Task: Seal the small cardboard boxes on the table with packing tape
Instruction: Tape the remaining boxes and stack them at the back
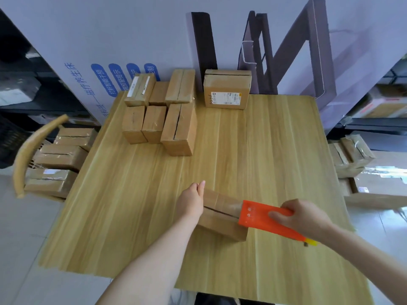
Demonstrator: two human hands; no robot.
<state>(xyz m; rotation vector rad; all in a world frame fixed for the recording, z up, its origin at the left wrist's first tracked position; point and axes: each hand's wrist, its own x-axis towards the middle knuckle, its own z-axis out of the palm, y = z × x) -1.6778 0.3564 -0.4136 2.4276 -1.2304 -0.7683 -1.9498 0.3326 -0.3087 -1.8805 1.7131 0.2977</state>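
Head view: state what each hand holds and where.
The right hand grips the orange tape dispenser around its rear half. The left hand holds nothing; its straight fingers touch the left end of the small cardboard box.

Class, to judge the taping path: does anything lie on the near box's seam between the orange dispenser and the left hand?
Nothing visible does. The right hand holds the orange dispenser on the box; the seam runs unobstructed from it to the left hand pressed against its end.
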